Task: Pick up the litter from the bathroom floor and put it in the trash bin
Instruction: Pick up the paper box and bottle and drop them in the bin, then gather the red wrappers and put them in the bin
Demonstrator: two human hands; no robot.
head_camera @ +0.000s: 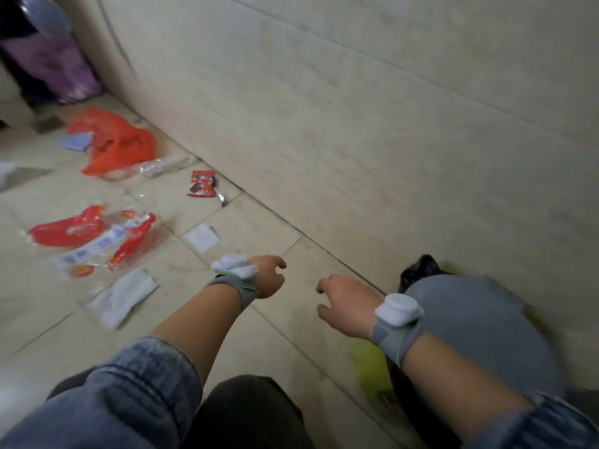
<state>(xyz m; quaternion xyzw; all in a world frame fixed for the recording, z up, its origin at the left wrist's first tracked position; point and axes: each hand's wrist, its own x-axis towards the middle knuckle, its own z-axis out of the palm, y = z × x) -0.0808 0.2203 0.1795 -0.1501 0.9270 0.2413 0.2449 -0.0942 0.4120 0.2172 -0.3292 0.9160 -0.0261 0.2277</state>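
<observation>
Litter [116, 147] lies scattered: red wrappers [94, 238], white paper [201, 237].

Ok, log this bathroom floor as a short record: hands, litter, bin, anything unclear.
left hand: empty, fingers loosely curled
right hand: empty, fingers loosely curled
litter, far: orange plastic bag; small red wrapper
litter, near: red-and-clear packaging; white square; white paper
bin: probably the grey rounded object with a black liner, right of the right hand
unclear: yellow-green item, too blurred to identify
</observation>
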